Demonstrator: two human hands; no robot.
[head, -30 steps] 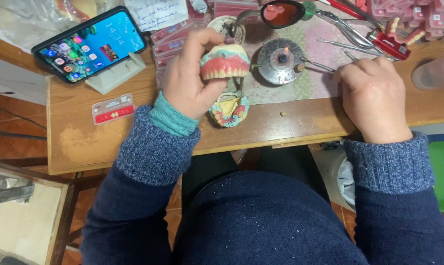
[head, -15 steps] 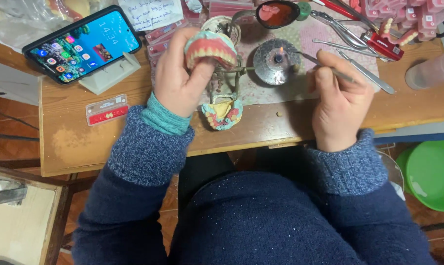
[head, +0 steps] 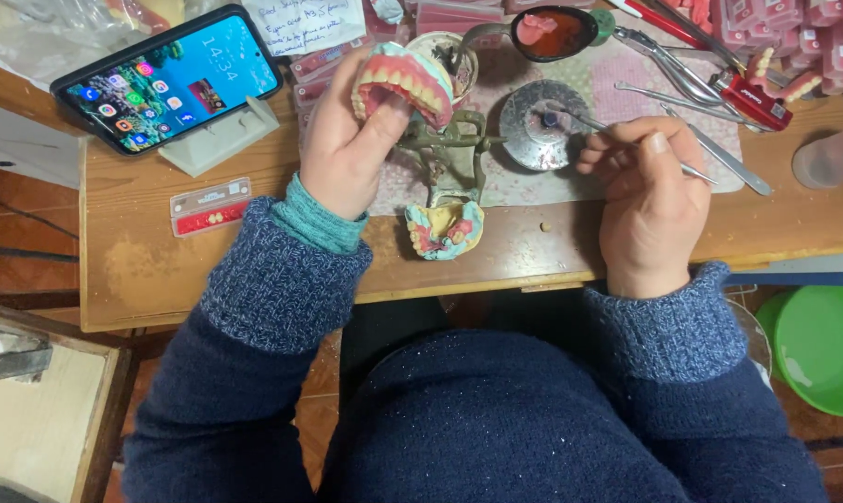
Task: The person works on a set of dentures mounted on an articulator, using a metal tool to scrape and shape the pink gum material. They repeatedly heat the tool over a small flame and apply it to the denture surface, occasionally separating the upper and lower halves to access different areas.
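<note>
The left hand point(head: 347, 140) holds a pink denture arch with a row of pale teeth point(head: 401, 82), lifted above the far part of the wooden desk point(head: 142, 270); its grip wraps the arch from below, thumb pressed into the pink base. The right hand point(head: 650, 200) pinches a thin metal instrument point(head: 617, 135) between thumb and fingers, a narrow grip, with the tip laid over the small round metal burner point(head: 544, 126), where a tiny bluish flame seems to sit. Between the hands stands a greenish metal articulator point(head: 445, 158), and a second tooth set in blue and pink point(head: 445, 228) lies near the desk's near edge. A phone point(head: 165, 79) rests at the far left, a ladle of red wax point(head: 557, 30) at the far middle.

The step in hand looks like warming the tool tip. The next move would call for carrying the tip leftward to the held arch, steadily and without touching the teeth.
</note>
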